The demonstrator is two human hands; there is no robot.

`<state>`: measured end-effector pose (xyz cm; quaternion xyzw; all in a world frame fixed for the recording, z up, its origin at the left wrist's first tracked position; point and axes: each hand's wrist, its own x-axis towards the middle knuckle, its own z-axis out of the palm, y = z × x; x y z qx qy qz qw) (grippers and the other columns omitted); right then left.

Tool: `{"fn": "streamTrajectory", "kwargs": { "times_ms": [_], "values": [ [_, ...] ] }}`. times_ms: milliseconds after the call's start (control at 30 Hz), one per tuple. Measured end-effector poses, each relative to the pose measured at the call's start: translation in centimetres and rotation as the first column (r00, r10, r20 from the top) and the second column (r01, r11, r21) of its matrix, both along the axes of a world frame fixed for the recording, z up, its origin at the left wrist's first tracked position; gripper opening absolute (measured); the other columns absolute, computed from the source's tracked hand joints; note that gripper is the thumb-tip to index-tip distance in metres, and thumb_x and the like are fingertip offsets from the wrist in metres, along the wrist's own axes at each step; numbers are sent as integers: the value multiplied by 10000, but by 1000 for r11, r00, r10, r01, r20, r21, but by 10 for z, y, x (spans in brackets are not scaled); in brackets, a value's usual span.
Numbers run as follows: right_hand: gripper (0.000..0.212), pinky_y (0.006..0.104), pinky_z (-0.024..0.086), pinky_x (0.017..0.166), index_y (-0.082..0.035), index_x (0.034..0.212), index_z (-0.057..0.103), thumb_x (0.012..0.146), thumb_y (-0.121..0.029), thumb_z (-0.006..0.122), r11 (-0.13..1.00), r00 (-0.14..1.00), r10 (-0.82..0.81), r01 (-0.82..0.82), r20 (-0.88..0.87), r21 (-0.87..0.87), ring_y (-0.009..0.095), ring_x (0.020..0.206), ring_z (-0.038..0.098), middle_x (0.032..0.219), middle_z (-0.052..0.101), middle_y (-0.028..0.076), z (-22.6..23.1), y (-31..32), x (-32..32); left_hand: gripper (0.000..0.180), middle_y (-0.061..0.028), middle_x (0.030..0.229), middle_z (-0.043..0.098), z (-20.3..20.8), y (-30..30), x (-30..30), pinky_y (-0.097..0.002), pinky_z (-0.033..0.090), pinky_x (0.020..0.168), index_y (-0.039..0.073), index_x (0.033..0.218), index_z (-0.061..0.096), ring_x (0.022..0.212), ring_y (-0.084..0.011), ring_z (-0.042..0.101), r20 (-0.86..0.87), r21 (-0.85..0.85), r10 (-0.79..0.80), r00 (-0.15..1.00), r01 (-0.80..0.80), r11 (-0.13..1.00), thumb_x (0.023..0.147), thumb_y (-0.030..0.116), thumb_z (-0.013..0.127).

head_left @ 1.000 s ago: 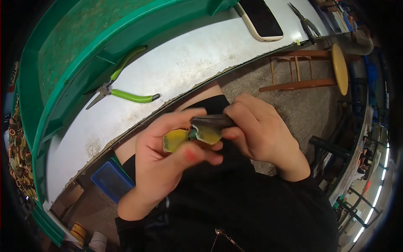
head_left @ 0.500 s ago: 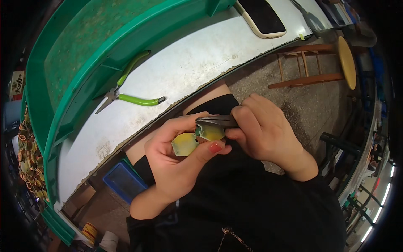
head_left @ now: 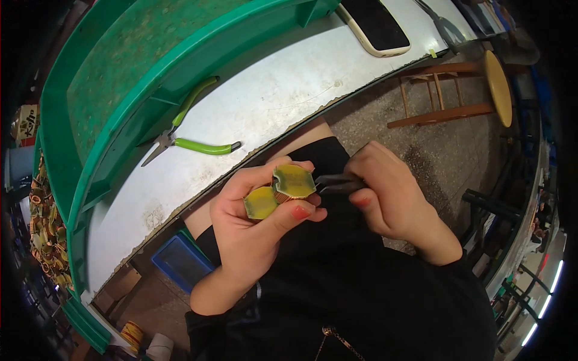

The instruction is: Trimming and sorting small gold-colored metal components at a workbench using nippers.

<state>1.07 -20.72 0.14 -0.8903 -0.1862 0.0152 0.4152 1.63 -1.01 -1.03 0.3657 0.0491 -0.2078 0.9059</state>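
My left hand (head_left: 250, 213) is closed around a wire-wound coil (head_left: 294, 182) with yellow-green end plates. Copper windings show along its near side, and a second yellow-green plate (head_left: 261, 203) sits beside it in the same grip. Thumb and fingers pinch it from below and behind. In my right hand (head_left: 391, 192) are dark pliers (head_left: 340, 183), their narrow jaws pointing left, close to the coil's right edge. Whether the jaw tips touch the coil I cannot tell. The fingers hide the handles of the pliers.
Green-handled pliers (head_left: 198, 145) lie spread on the white table (head_left: 283, 102), against a large green tray (head_left: 150, 72). A phone (head_left: 379, 27) rests at the far edge. A wooden stool (head_left: 442, 111) stands right, a blue bin (head_left: 182, 263) below the table. Many coils (head_left: 48, 234) are heaped left.
The dark pliers have drawn back to the right from over the coil with my right hand. In my left hand the coil has tilted, and its copper windings now show.
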Motion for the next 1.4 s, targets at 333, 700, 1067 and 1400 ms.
{"fn": "streamTrajectory", "kwargs": {
  "times_ms": [333, 700, 1067, 1400],
  "values": [
    [217, 317, 407, 703, -41, 859, 534, 840, -255, 568, 993, 990, 39, -23, 139, -115, 243, 708, 467, 812, 489, 78, 2, 4, 2, 432, -244, 1167, 520, 3, 3, -2, -327, 561, 741, -33, 1115, 471, 813, -254, 623, 62, 9, -10, 998, 10, 1000, 728, -145, 628],
    [339, 323, 401, 640, -15, 827, 525, 899, -345, 488, 982, 972, 105, -69, 210, -174, 236, 662, 442, 784, 497, 81, 0, 5, 6, 484, -224, 1124, 548, 2, 0, -2, -314, 543, 778, -15, 1122, 495, 965, -275, 596, 118, 109, -76, 990, 63, 992, 690, -159, 658],
    [343, 310, 396, 585, -13, 800, 517, 878, -346, 524, 966, 948, 156, -88, 277, -243, 230, 614, 424, 746, 478, 85, 5, 7, 8, 495, -194, 1086, 574, -5, 1, -4, -325, 505, 835, -5, 1103, 521, 1018, -281, 577, 218, 197, -80, 973, 36, 980, 660, -150, 687],
    [337, 310, 387, 561, -21, 790, 517, 895, -341, 498, 940, 926, 178, -60, 333, -337, 220, 596, 421, 717, 468, 78, 10, 5, 9, 520, -219, 1097, 570, -4, 0, 0, -319, 516, 817, -11, 1114, 504, 940, -276, 601, 382, 279, -102, 919, -9, 960, 650, -167, 680]
  ]
}}
